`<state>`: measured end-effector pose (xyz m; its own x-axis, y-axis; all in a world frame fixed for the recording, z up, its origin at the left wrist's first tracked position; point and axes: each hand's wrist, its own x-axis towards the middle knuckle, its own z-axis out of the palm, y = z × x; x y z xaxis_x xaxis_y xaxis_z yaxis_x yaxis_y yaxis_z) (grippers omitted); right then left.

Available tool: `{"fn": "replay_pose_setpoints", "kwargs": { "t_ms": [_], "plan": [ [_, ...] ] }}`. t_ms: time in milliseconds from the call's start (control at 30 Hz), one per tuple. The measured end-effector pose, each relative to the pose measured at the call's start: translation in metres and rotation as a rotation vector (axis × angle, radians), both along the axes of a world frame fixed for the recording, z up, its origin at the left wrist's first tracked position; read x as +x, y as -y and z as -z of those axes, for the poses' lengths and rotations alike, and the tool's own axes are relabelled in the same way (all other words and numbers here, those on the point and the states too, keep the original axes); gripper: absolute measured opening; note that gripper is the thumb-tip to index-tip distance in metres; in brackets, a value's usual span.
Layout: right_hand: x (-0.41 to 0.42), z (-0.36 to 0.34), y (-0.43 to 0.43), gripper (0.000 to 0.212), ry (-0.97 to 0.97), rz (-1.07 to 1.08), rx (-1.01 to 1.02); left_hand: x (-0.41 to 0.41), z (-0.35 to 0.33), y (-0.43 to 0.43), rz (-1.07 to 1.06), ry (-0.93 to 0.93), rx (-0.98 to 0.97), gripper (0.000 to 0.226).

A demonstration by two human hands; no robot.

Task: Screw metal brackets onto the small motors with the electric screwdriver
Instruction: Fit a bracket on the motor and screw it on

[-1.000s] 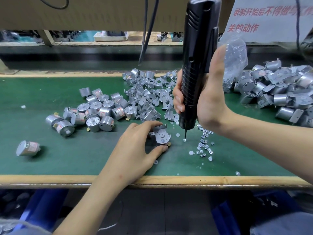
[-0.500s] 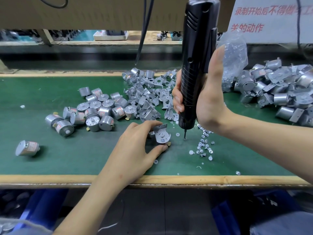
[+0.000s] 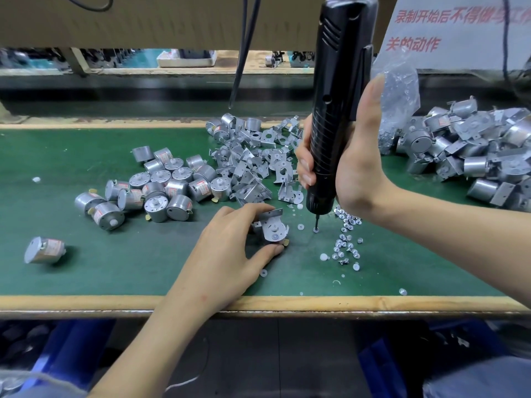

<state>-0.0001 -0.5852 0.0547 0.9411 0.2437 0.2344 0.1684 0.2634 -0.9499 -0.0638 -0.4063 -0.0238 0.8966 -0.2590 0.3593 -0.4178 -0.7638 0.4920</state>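
Left hand [image 3: 227, 254] pinches bracketed motor [image 3: 273, 229] on mat [image 3: 115, 268] | right hand [image 3: 356, 168] wraps upright screwdriver [image 3: 336, 96], bit down

Sits on the head, wide-angle, facing forward and down over a green-topped bench [image 3: 115, 271]. Aims roughly at the bracketed motor [image 3: 273, 229] just below mid-frame. Stands close: catches the left hand [image 3: 227, 254] reaching in from 7 o'clock and the right hand [image 3: 356, 173] from 3 o'clock, and crops the electric screwdriver [image 3: 336, 96] at the top edge near 1 o'clock. Takes in the front lip [image 3: 86, 302] across the lower third and, beneath it at 6 o'clock, dim blurred shapes, possibly blue crates [image 3: 71, 349]. Ends at 12 o'clock on a cardboard panel [image 3: 172, 21].
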Motion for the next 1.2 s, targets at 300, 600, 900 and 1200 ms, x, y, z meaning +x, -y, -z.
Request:
{"fn": "replay_pose_setpoints", "kwargs": {
  "t_ms": [300, 600, 900, 1200],
  "plan": [
    [0.003, 0.002, 0.001, 0.075, -0.003, 0.013, 0.003, 0.000, 0.000, 0.000, 0.001, -0.004, -0.013, 0.051],
    [-0.002, 0.000, 0.001, 0.087, 0.040, 0.006, -0.015, 0.000, -0.001, 0.000, 0.013, -0.001, -0.019, 0.051],
    [-0.004, -0.017, -0.005, 0.074, 0.065, -0.001, 0.031, -0.001, -0.001, 0.001, 0.002, 0.001, -0.033, 0.049],
    [-0.003, -0.032, -0.034, 0.076, 0.130, -0.048, 0.059, -0.001, -0.002, 0.002, 0.023, 0.015, -0.032, 0.049]
  ]
}}
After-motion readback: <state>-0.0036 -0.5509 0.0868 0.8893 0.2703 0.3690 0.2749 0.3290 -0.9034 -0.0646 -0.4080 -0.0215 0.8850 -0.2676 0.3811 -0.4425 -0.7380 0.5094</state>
